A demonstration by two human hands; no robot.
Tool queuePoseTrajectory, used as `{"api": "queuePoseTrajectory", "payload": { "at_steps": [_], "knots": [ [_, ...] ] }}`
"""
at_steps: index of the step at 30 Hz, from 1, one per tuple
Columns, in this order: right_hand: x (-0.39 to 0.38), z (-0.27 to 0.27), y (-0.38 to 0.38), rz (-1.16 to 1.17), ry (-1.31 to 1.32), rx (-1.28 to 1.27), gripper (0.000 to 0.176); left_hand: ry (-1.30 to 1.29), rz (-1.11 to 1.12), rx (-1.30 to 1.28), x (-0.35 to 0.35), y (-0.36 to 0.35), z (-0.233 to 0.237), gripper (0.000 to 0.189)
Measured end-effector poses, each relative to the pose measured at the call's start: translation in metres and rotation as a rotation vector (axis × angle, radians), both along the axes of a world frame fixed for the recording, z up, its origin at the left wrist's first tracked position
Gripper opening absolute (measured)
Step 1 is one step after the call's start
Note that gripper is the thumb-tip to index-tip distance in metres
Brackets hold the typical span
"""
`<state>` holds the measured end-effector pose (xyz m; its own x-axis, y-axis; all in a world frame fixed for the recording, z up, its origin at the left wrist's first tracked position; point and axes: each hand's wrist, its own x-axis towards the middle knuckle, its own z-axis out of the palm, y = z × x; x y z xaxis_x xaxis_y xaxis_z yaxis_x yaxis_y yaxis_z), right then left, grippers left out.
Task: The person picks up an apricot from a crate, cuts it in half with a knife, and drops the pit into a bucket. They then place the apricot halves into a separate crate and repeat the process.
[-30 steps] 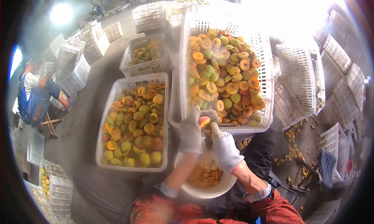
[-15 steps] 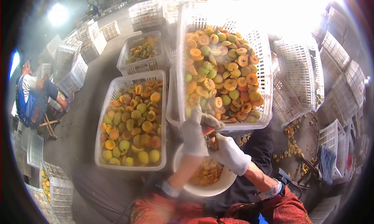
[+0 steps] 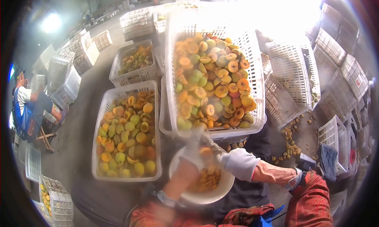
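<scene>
My left hand [image 3: 193, 148], in a pale glove, is smeared by motion over the white bowl [image 3: 227, 187], and its fingers cannot be made out. My right hand [image 3: 237, 160], also gloved, is at the bowl's upper right rim, with its fingertips blurred. An orange fruit piece [image 3: 205, 151] shows between the two hands. Orange fruit pieces [image 3: 209, 177] lie in the bowl. Beyond the hands is a large white crate [image 3: 258, 89] of halved and whole fruit [image 3: 221, 91]. To the left stands a second crate [image 3: 99, 148] holding green and orange fruit [image 3: 128, 134].
A smaller crate of fruit [image 3: 136, 77] stands behind the left one. A seated person [image 3: 29, 102] is at the far left beside a wooden stool [image 3: 46, 137]. Stacked crates [image 3: 288, 73] and scattered fruit pieces [image 3: 291, 146] are on the right. A dark cloth [image 3: 327, 160] hangs on a crate.
My hands have moved apart slightly, the right one outward and down. The left has become heavily blurred. The whole view has shifted, with the crates now further left and lower.
</scene>
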<state>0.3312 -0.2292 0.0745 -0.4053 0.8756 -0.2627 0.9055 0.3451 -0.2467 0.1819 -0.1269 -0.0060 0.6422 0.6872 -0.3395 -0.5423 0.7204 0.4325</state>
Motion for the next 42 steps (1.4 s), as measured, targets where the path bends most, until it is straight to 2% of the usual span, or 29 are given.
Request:
{"api": "queuePoseTrajectory", "payload": {
  "at_steps": [1, 2, 3, 5, 6, 7, 8, 9, 10, 11, 14, 16, 17, 18, 19, 20, 22, 25, 26, 27, 29, 31, 33, 35, 36, 37, 39, 41, 42],
  "knots": [
    [-0.001, -0.004, -0.002, 0.039, -0.07, 0.002, 0.02, 0.416, 0.122, 0.729, -0.008, 0.004, -0.005, 0.028],
    [0.002, -0.011, -0.006, 0.192, -0.203, -0.112, 0.02, 0.641, 0.172, 1.083, -0.019, 0.005, 0.009, 0.027],
    [0.007, -0.016, -0.011, 0.187, -0.202, -0.11, 0.02, 0.901, 0.291, 1.399, -0.03, 0.006, 0.024, 0.028],
    [0.017, -0.024, -0.014, 0.224, -0.106, -0.242, 0.015, 1.039, 0.416, 1.239, -0.052, 0.026, 0.077, 0.041],
    [0.023, -0.033, 0.005, 0.369, -0.26, -0.309, 0.015, 0.68, 0.477, 0.904, -0.069, 0.047, 0.087, 0.046],
    [0.039, -0.029, 0.021, 0.297, -0.029, -0.023, 0.013, 0.315, 0.601, 0.564, -0.085, 0.069, 0.097, 0.052],
    [0.04, -0.025, 0.044, 0.14, 0.147, 0.398, 0.011, -0.459, 0.607, -0.037, -0.102, 0.086, 0.103, 0.054],
    [0.035, 0.019, 0.067, -0.071, -0.1, 0.203, 0.011, -0.459, 0.601, -0.037, -0.115, 0.091, 0.102, 0.054],
    [0.042, 0.016, 0.098, -0.328, -0.151, 0.249, 0.013, -0.429, 0.649, -0.038, -0.124, 0.094, 0.1, 0.054],
    [0.055, 0.0, 0.117, -0.331, -0.061, 0.697, 0.018, -0.424, 0.649, -0.035, -0.127, 0.098, 0.094, 0.054],
    [0.06, -0.019, 0.176, -0.544, -0.04, 0.572, 0.033, -0.48, 0.668, -0.139, -0.116, 0.105, 0.069, 0.05],
    [0.06, -0.053, 0.208, -0.695, 0.075, 0.502, 0.032, -0.462, 0.69, -0.231, -0.091, 0.093, 0.074, 0.045],
    [0.06, -0.042, 0.2, -0.716, 0.06, 0.513, 0.032, -0.417, 0.726, -0.279, -0.081, 0.083, 0.08, 0.042],
    [0.054, -0.02, 0.186, -0.581, -0.039, 0.552, 0.031, -0.425, 0.704, -0.281, -0.073, 0.076, 0.081, 0.042],
    [0.051, -0.007, 0.177, -0.443, -0.137, 0.584, 0.032, -0.439, 0.616, -0.276, -0.067, 0.068, 0.082, 0.036],
    [0.056, -0.008, 0.174, -0.457, -0.149, 0.589, 0.032, -0.451, 0.529, -0.271, -0.06, 0.061, 0.08, 0.031],
    [0.066, -0.013, 0.172, -0.576, 0.209, 0.577, 0.027, -0.37, 0.463, -0.182, -0.041, 0.046, 0.076, 0.031],
    [0.066, -0.004, 0.183, -0.702, 0.144, 0.711, 0.015, -0.209, 0.319, 0.091, -0.023, 0.04, 0.063, 0.035],
    [0.066, 0.003, 0.179, -0.836, 0.448, 0.68, 0.015, -0.159, 0.315, 0.051, -0.014, 0.033, 0.068, 0.036],
    [0.063, 0.006, 0.169, -0.848, 0.443, 0.694, 0.015, -0.105, 0.31, 0.01, -0.007, 0.027, 0.072, 0.038],
    [0.042, 0.021, 0.14, -1.092, 1.057, 0.38, 0.019, -0.125, 0.233, 0.068, 0.001, 0.025, 0.073, 0.043],
    [0.027, -0.02, 0.126, -0.639, 0.968, 0.834, 0.017, -0.186, 0.052, 0.191, 0.006, 0.02, 0.075, 0.039],
    [-0.01, 0.016, 0.085, -0.59, 0.774, 0.453, 0.011, -0.238, 0.033, 0.235, 0.019, 0.037, 0.048, 0.045],
    [-0.048, 0.012, 0.083, -0.448, 0.344, 0.751, 0.013, -0.284, 0.028, 0.283, 0.023, 0.041, 0.041, 0.051],
    [-0.052, 0.014, 0.079, -0.444, 0.351, 0.757, 0.013, -0.63, 0.042, -0.059, 0.022, 0.038, 0.043, 0.042],
    [-0.056, 0.019, 0.073, -0.492, 0.708, 0.594, 0.017, -0.967, 0.059, -0.408, 0.02, 0.035, 0.047, 0.032],
    [-0.056, 0.015, 0.069, -0.556, 1.118, 0.512, 0.024, -1.3, 0.098, -0.752, 0.013, 0.029, 0.054, 0.023],
    [-0.062, 0.02, 0.059, -0.839, 2.037, 0.088, 0.031, -0.355, 0.209, 0.346, 0.002, 0.016, 0.079, 0.041],
    [-0.053, 0.011, 0.054, -0.681, 1.335, 0.359, 0.036, 0.143, 0.352, 0.728, -0.003, 0.006, 0.091, 0.046]
  ]
}}
